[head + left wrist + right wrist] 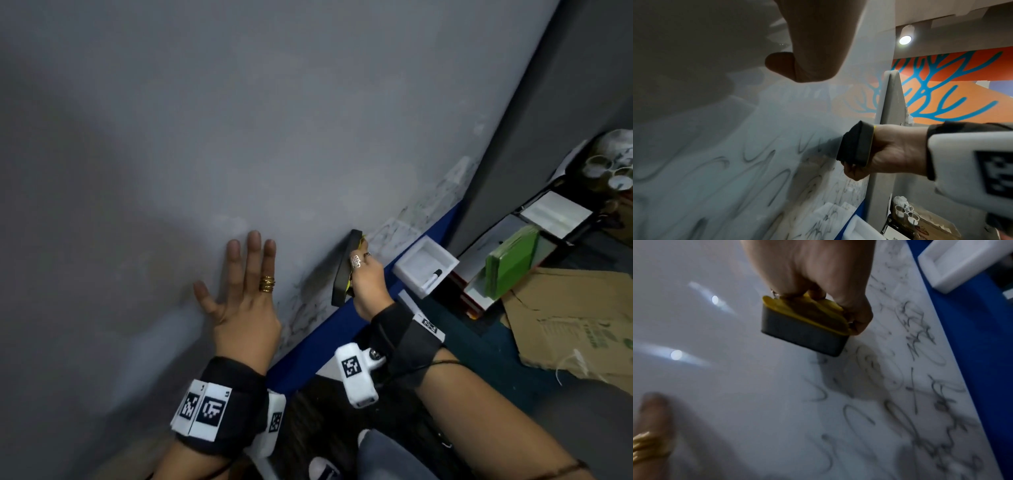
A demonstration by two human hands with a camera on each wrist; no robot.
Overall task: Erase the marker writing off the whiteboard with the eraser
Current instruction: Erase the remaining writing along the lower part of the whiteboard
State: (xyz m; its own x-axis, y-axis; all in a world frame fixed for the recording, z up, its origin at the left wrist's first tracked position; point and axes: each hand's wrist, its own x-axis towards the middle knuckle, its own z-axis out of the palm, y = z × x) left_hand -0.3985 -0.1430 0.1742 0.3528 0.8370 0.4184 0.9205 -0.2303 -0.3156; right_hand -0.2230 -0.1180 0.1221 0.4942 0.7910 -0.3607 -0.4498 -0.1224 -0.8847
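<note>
Progress, judged from the board: I put it at roughly past the midpoint. Most of the whiteboard (274,120) reads bare grey-white in the head view, and that broad upper area looks cleared already or never written on; I cannot tell which. What is left is a band of marker writing (920,386) along the lower edge, just above the blue border (342,329), running from below my left hand toward the right corner. In the right wrist view the strokes there are dark and thick in places, faint and smeared in others.

My right hand (368,277) holds the eraser (346,270) by its yellow back, fingers curled round it as the grip, dark felt face against the board at the upper margin of the written band. My left hand (243,298) lies flat on the board, fingers spread, holding nothing, bracing.

Remaining, as I judge it: passes down through the band to the blue border, plus the smudged corner near the white tray (424,263).
</note>
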